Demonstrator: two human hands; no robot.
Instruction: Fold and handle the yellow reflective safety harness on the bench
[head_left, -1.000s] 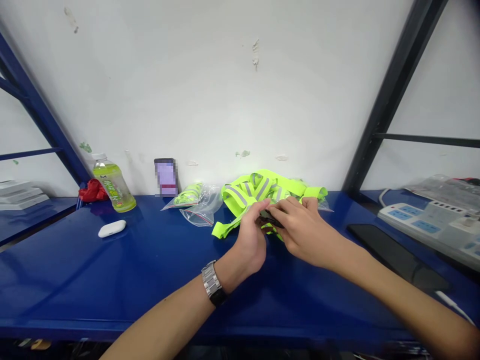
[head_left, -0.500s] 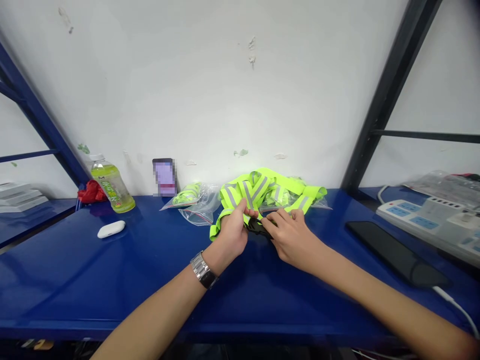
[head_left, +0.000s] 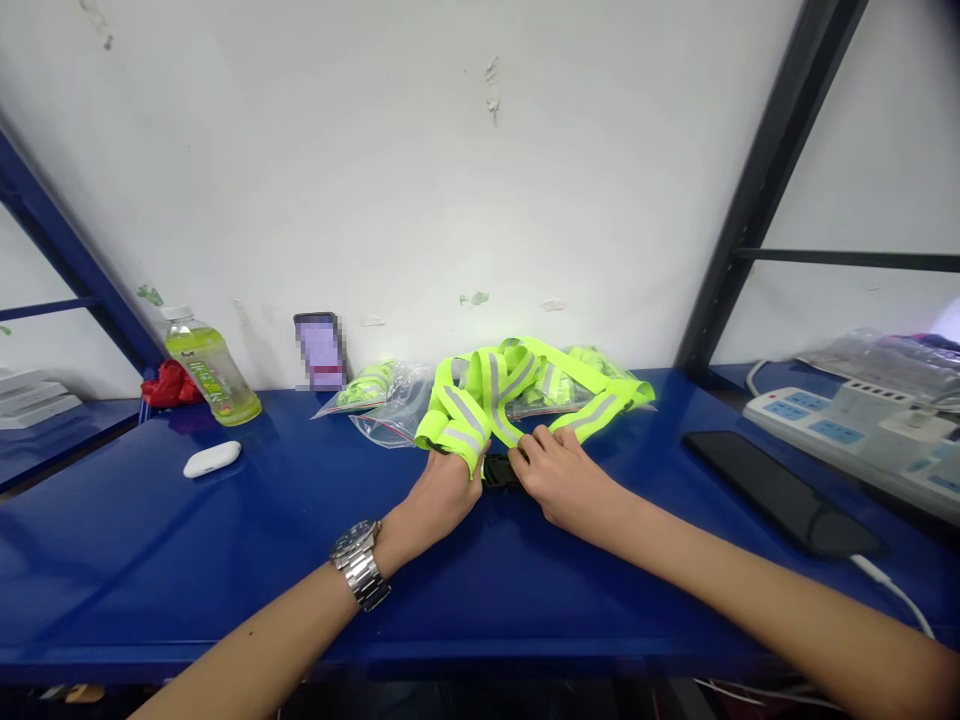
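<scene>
Neon yellow straps with grey reflective stripes (head_left: pixel 493 385) lie looped in a loose heap near the wall. A black buckle (head_left: pixel 499 471) sits at their near side, between my two hands. My left hand (head_left: pixel 444 492), with a metal watch (head_left: pixel 361 560) on the wrist, is closed on the strap at the buckle's left end; a loop of strap covers part of its fingers. My right hand (head_left: pixel 553 470) has its fingers curled round the strap at the buckle's right end.
Clear plastic bags (head_left: pixel 394 408) with yellow straps lie by the wall. Left are a green drink bottle (head_left: pixel 217 370), a white case (head_left: pixel 212 459), a red bag (head_left: pixel 172 385) and an upright phone (head_left: pixel 322 350). Right are a black phone (head_left: pixel 780 490) and a power strip (head_left: pixel 832 420).
My left hand has turned over from palm up to its back showing, and moved slightly left. The buckle now lies level between my hands. The loops at left have shifted over my left fingers.
</scene>
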